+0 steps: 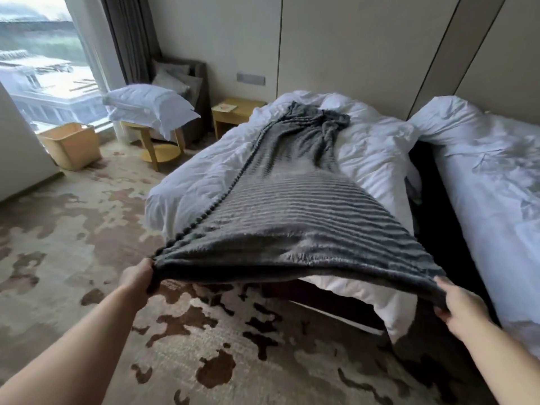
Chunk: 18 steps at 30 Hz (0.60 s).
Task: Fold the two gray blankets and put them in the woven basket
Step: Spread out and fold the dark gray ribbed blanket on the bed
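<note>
A dark gray ribbed blanket (pixel 295 200) with a bobble edge stretches lengthwise over the left bed (pixel 204 182), bunched at its far end near the headboard. My left hand (pixel 137 279) is shut on its near left corner, and my right hand (pixel 458 305) is shut on its near right corner. Both corners are lifted past the foot of the bed, so the near edge hangs taut between my hands. A lighter gray blanket (pixel 508 171) lies crumpled on the right bed (pixel 473 200). A tan basket (pixel 71 146) stands on the floor by the window.
A round wooden side table (pixel 157 147) carries white pillows (pixel 149 108) near the window. A yellow nightstand (pixel 233 112) sits left of the left bed, an armchair (pixel 187 80) behind it. A dark narrow gap (pixel 438 229) separates the beds. Patterned carpet (pixel 87 229) covers the floor.
</note>
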Tool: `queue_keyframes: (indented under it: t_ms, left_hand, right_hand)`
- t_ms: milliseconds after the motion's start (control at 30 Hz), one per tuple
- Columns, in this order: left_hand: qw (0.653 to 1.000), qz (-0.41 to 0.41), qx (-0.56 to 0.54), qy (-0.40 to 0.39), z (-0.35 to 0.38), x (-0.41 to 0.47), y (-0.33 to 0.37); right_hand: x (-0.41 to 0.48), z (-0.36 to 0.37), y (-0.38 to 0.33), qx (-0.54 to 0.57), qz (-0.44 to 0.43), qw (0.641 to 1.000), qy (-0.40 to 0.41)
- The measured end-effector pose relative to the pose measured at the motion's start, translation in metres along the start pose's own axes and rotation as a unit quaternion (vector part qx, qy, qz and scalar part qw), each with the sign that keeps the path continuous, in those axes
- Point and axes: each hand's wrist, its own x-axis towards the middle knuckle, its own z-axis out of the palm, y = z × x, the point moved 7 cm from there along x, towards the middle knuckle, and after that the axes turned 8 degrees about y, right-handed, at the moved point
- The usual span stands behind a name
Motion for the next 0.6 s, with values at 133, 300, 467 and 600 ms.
queue_keyframes:
  t_ms: [133,300,467,600]
  left_hand:
    - [1.0,-0.022,-0.022,0.005,-0.03,0.014,-0.031]
    - [0.997,-0.055,-0.06,-0.018,-0.06,0.034,-0.047]
    - [0.988,-0.083,-0.117,-0.05,-0.069,0.045,-0.048]
    - [0.989,-0.08,-0.122,-0.029,-0.076,0.048,-0.052]
  right_hand:
    - [-0.019,-0.026,0.077,-0.074,0.041,0.993,0.084]
    - [-0.057,-0.041,0.121,-0.055,0.079,0.986,0.136]
    - [-0.074,-0.042,0.118,0.016,0.052,0.989,0.141]
    - [-0.08,-0.046,0.12,0.028,-0.002,0.99,0.138]
